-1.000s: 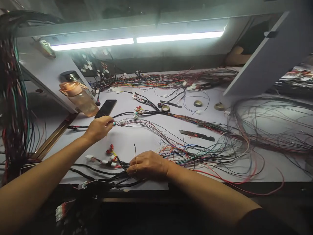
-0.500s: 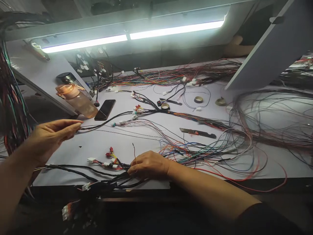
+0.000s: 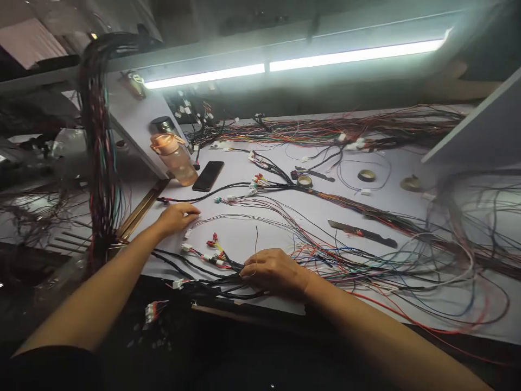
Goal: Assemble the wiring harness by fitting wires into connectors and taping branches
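My right hand (image 3: 273,270) is closed around the black-taped wire harness (image 3: 228,282) near the table's front edge. A thin brown wire (image 3: 256,244) sticks up past its fingers. Left of that hand, red connectors (image 3: 212,239) and white connectors (image 3: 209,258) end the harness branches. My left hand (image 3: 177,218) is low over the table, thumb and forefinger slightly apart. Thin wires (image 3: 244,216) curve slackly away from beside its fingertips, and a small white connector (image 3: 188,233) lies just below them. Nothing shows between these fingers.
Behind lies a second taped harness (image 3: 293,186), with tape rolls (image 3: 366,175) and a dark blade (image 3: 362,233) nearby. A phone (image 3: 208,176) and bottle (image 3: 175,157) stand back left. A thick wire bundle (image 3: 100,163) hangs at left; loose wires (image 3: 366,266) spread right.
My left hand has moved right and lowered, letting go of the thin wires, which went from stretched to slack. My right hand stays on the harness. The view has swung left.
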{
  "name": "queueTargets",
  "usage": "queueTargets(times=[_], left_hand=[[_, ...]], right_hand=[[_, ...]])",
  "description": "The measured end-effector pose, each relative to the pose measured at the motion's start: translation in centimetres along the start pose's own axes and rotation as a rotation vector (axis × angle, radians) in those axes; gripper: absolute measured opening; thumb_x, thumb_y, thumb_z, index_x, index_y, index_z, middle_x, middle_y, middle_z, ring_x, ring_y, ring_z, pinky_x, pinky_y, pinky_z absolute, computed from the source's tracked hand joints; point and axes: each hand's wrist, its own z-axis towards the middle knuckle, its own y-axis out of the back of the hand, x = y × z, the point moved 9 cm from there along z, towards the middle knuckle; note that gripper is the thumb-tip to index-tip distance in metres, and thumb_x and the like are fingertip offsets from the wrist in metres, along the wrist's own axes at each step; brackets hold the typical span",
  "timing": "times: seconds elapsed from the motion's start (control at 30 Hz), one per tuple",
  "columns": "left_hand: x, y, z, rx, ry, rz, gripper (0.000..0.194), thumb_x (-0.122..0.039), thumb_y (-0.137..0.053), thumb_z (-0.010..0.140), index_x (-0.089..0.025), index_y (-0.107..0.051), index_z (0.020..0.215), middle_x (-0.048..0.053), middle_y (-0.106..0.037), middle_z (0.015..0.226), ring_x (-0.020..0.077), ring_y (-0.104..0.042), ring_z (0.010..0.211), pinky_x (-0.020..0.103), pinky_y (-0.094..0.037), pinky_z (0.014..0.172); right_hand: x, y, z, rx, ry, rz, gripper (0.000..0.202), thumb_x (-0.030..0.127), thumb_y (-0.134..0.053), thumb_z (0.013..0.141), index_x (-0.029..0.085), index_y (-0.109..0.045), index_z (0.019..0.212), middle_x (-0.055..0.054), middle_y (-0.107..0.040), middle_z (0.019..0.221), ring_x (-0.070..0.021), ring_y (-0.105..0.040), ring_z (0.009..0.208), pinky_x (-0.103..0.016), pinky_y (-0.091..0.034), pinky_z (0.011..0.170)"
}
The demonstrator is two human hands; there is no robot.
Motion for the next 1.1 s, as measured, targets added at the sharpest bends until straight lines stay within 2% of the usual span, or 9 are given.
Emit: queueTargets(times=[0.1,0.2,0.23,0.37,0.43,0.67,0.87,0.97,1.1], left_hand=[[-0.1,0.8,-1.7,-0.191,0.015,0.004,0.029,-0.043,-0.063,0.071,-0.019,-0.073,0.081,0.009,-0.071,0.09,0.0228,-0.062,0.084,0.037,-0.047,0.085],[-2.4,1.0,-5.2,-0.382,0.075,-0.132,0.032,-0.043,-0.058,0.08,-0.017,-0.072,0.092,0.01,-0.07,0.097,0.0219,-0.061,0.089,0.035,-0.047,0.083],[-3.5,0.1,-6.4,-0.379,0.102,-0.278,0.032,-0.044,-0.059,0.081,-0.018,-0.073,0.092,0.009,-0.071,0.096,0.0216,-0.061,0.089,0.033,-0.047,0.082],[-9.9,-7.4,-9.5,0.019,0.163,-0.802,0.038,-0.05,-0.054,0.086,-0.02,-0.074,0.099,0.01,-0.072,0.098,0.0226,-0.062,0.091,0.035,-0.048,0.083],[-11.3,-9.1,-10.2,0.02,0.231,-1.021,0.035,-0.048,-0.058,0.085,-0.02,-0.075,0.099,0.009,-0.072,0.093,0.0205,-0.062,0.09,0.035,-0.046,0.088],[-8.6,-9.6,-9.1,-0.215,0.383,-1.448,0.026,-0.037,-0.075,0.074,-0.015,-0.074,0.089,0.0,-0.063,0.069,0.01,-0.058,0.068,0.027,-0.048,0.079],[-7.4,-9.9,-8.3,-0.274,0.378,-1.492,0.028,-0.039,-0.074,0.074,-0.015,-0.073,0.088,-0.001,-0.061,0.062,0.0092,-0.057,0.061,0.024,-0.048,0.069],[-6.9,-10.0,-8.3,-0.299,0.367,-1.461,0.029,-0.041,-0.072,0.076,-0.015,-0.073,0.09,0.0,-0.061,0.06,0.0092,-0.057,0.061,0.023,-0.048,0.068],[-6.2,-10.3,-8.7,-0.309,0.391,-1.392,0.029,-0.042,-0.071,0.077,-0.017,-0.073,0.091,0.0,-0.063,0.061,0.0088,-0.058,0.061,0.02,-0.048,0.066]], right_hand=[[-0.3,0.0,0.4,-0.01,-0.066,0.029,0.024,0.031,-0.046,0.095,0.02,-0.067,0.094,-0.002,-0.071,0.087,-0.0108,-0.064,0.079,-0.022,-0.046,0.081],[-0.5,-0.1,1.1,0.023,-0.13,-0.008,0.024,0.031,-0.045,0.096,0.021,-0.066,0.089,0.0,-0.069,0.08,-0.0101,-0.063,0.075,-0.025,-0.043,0.086],[-0.5,-0.2,1.3,0.046,-0.148,-0.037,0.025,0.031,-0.044,0.096,0.021,-0.065,0.086,0.001,-0.069,0.078,-0.0098,-0.062,0.072,-0.026,-0.043,0.087],[-0.5,-0.9,2.5,0.166,-0.185,-0.168,0.028,0.03,-0.043,0.096,0.019,-0.059,0.076,0.002,-0.064,0.071,-0.0099,-0.058,0.066,-0.029,-0.041,0.088],[0.0,-1.2,3.1,0.214,-0.165,-0.225,0.027,0.026,-0.043,0.096,0.019,-0.058,0.074,0.001,-0.063,0.072,-0.0109,-0.057,0.067,-0.03,-0.04,0.086],[0.2,-0.9,3.8,0.26,-0.238,-0.213,0.033,0.033,-0.039,0.098,0.019,-0.058,0.074,0.0,-0.062,0.069,-0.0123,-0.055,0.065,-0.029,-0.039,0.075],[-4.8,2.6,5.4,-0.049,-0.481,-0.243,0.025,0.032,-0.041,0.097,0.021,-0.062,0.106,-0.006,-0.067,0.106,-0.0175,-0.059,0.097,-0.028,-0.043,0.082],[-7.9,1.9,6.9,0.067,-0.606,-0.464,0.028,0.034,-0.047,0.094,0.02,-0.06,0.114,-0.009,-0.065,0.113,-0.0221,-0.059,0.103,-0.031,-0.043,0.08],[-10.2,1.7,6.6,0.256,-0.739,-0.603,0.025,0.034,-0.045,0.095,0.019,-0.064,0.098,-0.008,-0.069,0.095,-0.0213,-0.065,0.082,-0.03,-0.04,0.065]])
